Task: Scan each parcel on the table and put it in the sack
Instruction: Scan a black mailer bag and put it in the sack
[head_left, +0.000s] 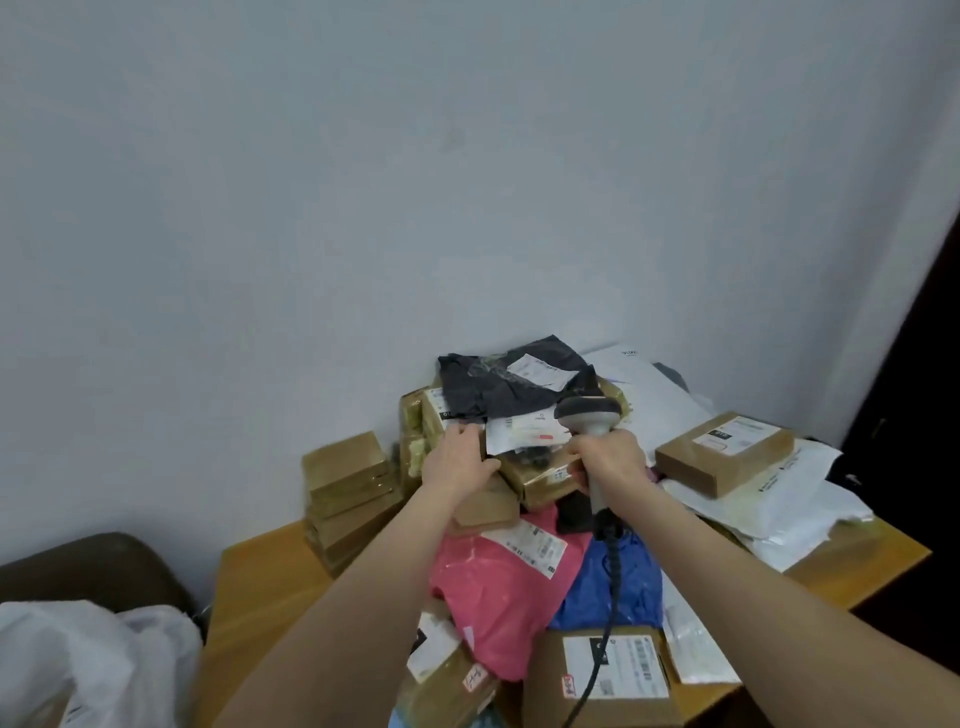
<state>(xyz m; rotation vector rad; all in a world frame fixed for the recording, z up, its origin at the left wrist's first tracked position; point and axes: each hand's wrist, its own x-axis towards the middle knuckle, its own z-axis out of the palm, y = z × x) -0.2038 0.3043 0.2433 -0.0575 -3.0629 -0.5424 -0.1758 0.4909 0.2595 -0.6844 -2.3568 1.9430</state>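
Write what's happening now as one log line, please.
step: scan | left hand: holds parcel | right hand: grips scanner over it | sack: left of table

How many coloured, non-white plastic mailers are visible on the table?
3: dark grey mailer on top at the back, pink mailer centre front, blue mailer beside it on the right. More may lie buried.

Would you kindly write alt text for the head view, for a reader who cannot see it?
A person's right hand grips a barcode scanner over a heap of parcels on a wooden table, while the left hand holds a brown parcel in the heap. A white sack lies lower left.
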